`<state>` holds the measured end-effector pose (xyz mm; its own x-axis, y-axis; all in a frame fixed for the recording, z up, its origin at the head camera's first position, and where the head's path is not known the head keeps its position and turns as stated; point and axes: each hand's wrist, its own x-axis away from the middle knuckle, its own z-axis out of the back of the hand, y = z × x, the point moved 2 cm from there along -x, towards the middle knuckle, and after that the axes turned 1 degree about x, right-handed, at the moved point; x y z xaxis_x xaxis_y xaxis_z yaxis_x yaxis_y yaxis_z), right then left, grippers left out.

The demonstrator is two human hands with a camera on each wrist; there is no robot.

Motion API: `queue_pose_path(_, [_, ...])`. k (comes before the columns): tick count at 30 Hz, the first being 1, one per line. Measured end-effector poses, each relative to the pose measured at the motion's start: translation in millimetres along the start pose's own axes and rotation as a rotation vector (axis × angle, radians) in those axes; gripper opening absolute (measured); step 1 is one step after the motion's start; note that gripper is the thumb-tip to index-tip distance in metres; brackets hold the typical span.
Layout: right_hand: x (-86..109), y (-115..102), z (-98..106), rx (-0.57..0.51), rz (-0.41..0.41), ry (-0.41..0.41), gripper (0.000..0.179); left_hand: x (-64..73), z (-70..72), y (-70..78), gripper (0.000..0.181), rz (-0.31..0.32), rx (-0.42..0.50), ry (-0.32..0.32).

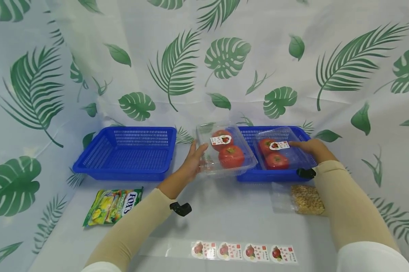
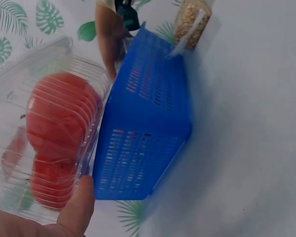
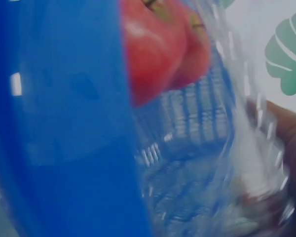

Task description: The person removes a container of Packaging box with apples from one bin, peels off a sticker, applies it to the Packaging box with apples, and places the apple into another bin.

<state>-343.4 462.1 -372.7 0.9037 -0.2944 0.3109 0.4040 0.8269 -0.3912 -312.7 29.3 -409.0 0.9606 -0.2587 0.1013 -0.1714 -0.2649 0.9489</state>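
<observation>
My left hand (image 1: pixel 192 162) grips a clear plastic box (image 1: pixel 243 163) by its left side, thumb on top. Two red tomatoes (image 1: pixel 231 156) sit inside under a white label (image 1: pixel 221 140) with a fruit picture. This box is tilted and overlaps the left end of a blue basket (image 1: pixel 258 176) in the head view. Inside that basket is a second clear box (image 1: pixel 297 160), also with two tomatoes (image 1: pixel 277 161) and a label (image 1: pixel 279 145). My right hand (image 1: pixel 314 149) holds this second box at its right edge; the right wrist view is blurred.
Another blue basket (image 1: pixel 129 173) stands at the back left. In front of it lies a green and yellow Fox's bag (image 1: pixel 110 207). A bag of yellowish grains (image 1: pixel 307 199) lies beside my right forearm. A strip with several fruit labels (image 1: pixel 229 251) lies along the front.
</observation>
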Motion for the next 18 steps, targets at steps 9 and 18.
queue_pose_path(9, [8.0, -13.5, 2.4, 0.057, 0.054, 0.099, 0.112, -8.8, 0.9, 4.4, 0.087, 0.027, -0.083, 0.039])
queue_pose_path(18, [4.7, -10.1, -2.6, 0.029, 0.051, 0.119, 0.102, -10.9, 9.7, 20.7, 0.085, 0.14, -0.412, -0.011])
